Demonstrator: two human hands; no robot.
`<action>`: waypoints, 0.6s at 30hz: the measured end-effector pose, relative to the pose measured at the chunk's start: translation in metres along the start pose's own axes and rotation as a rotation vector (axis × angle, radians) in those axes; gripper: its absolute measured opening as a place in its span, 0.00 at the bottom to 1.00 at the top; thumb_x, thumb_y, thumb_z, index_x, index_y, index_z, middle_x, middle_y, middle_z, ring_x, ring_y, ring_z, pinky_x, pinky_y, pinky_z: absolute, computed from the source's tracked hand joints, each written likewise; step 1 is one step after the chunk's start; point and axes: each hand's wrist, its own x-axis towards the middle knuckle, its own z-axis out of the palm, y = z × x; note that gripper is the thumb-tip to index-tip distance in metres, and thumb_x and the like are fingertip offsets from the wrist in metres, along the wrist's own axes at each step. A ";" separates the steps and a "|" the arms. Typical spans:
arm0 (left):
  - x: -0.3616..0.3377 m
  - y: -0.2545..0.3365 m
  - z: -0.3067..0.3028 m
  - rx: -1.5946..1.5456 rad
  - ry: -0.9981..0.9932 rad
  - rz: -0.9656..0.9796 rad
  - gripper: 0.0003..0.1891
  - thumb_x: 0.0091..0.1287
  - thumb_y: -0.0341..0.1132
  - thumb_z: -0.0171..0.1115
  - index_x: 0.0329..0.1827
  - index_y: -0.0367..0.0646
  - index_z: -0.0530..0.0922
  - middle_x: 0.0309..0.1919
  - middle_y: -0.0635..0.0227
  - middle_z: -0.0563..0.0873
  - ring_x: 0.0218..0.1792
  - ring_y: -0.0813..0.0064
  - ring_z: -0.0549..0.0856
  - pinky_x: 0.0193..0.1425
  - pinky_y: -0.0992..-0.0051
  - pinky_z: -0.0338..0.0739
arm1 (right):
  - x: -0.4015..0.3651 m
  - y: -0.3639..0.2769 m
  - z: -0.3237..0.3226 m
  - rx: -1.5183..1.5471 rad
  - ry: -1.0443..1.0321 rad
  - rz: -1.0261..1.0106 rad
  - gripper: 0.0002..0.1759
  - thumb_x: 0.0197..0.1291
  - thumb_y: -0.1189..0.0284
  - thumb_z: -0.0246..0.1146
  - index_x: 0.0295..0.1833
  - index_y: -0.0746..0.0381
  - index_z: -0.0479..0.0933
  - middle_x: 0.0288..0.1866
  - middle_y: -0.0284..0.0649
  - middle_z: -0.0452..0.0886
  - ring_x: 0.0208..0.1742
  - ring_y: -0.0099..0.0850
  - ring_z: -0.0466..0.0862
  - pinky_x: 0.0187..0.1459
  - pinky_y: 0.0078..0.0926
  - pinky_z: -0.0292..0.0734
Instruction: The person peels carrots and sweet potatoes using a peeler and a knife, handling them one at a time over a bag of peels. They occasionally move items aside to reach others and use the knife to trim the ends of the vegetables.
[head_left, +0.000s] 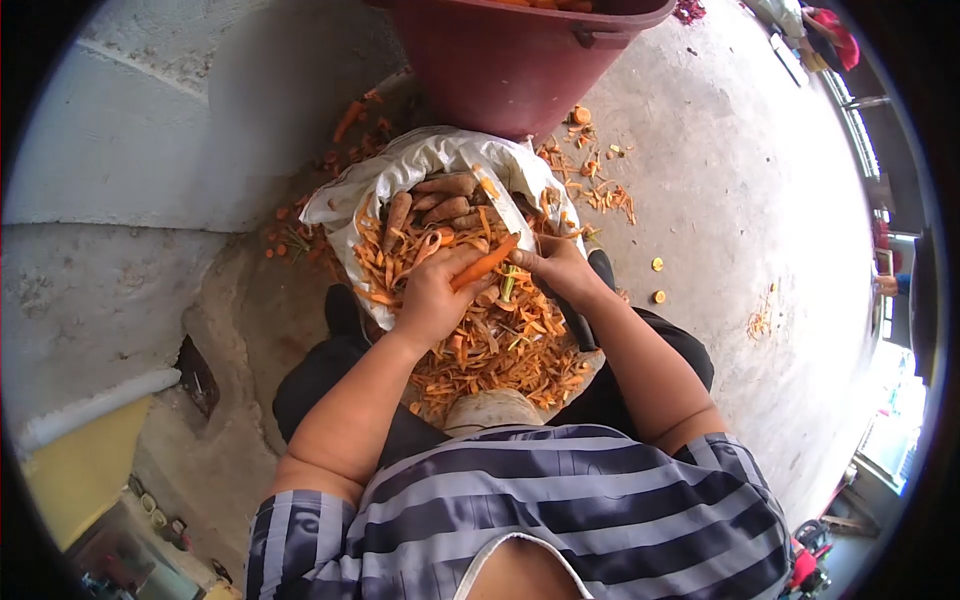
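Note:
My left hand (430, 302) is closed around a peeled orange carrot (486, 262), whose narrow end points up to the right. In my right hand (566, 272) is a large knife (504, 205); its pale blade, with orange bits stuck on it, reaches up past the carrot, and its dark handle runs down below the hand. My right thumb is at the carrot's tip. Beneath both hands lies an open white sack (440, 150) with unpeeled, soil-coated carrots (447, 200) toward the back and a heap of carrot peelings (500, 360) nearer me.
A big dark-red tub (510, 70) with orange pieces inside stands just beyond the sack. Peelings and cut ends (600, 190) litter the concrete floor. A rough wall (130, 130) rises at the left. At the upper right edge, a person in red (838, 40) is partly visible.

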 end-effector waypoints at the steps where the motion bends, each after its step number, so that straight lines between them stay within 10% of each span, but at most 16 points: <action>1: 0.002 -0.002 0.002 0.022 -0.003 0.021 0.17 0.48 0.27 0.66 0.44 0.38 0.78 0.39 0.58 0.81 0.41 0.62 0.81 0.46 0.71 0.74 | 0.001 -0.001 0.000 -0.015 0.005 -0.008 0.36 0.44 0.45 0.66 0.41 0.71 0.75 0.32 0.42 0.79 0.33 0.27 0.77 0.37 0.27 0.72; 4: 0.006 -0.007 0.006 0.058 -0.029 0.052 0.18 0.48 0.26 0.65 0.44 0.38 0.78 0.42 0.57 0.80 0.44 0.60 0.79 0.48 0.69 0.73 | 0.015 0.011 -0.001 -0.127 0.023 0.140 0.35 0.41 0.45 0.67 0.36 0.70 0.77 0.30 0.43 0.79 0.33 0.28 0.78 0.36 0.28 0.72; 6: 0.009 -0.005 0.007 0.061 -0.030 0.049 0.18 0.47 0.26 0.65 0.44 0.39 0.78 0.41 0.58 0.80 0.43 0.60 0.79 0.47 0.69 0.73 | 0.016 0.016 0.005 -0.107 0.101 0.047 0.33 0.46 0.42 0.62 0.29 0.66 0.74 0.16 0.32 0.68 0.16 0.20 0.67 0.18 0.21 0.60; 18: 0.008 -0.010 0.016 0.326 0.060 0.166 0.17 0.47 0.26 0.62 0.43 0.40 0.78 0.38 0.60 0.80 0.39 0.58 0.78 0.44 0.66 0.72 | 0.022 0.018 0.012 -0.074 0.054 0.302 0.31 0.54 0.45 0.54 0.20 0.65 0.72 0.11 0.32 0.66 0.12 0.22 0.63 0.16 0.22 0.58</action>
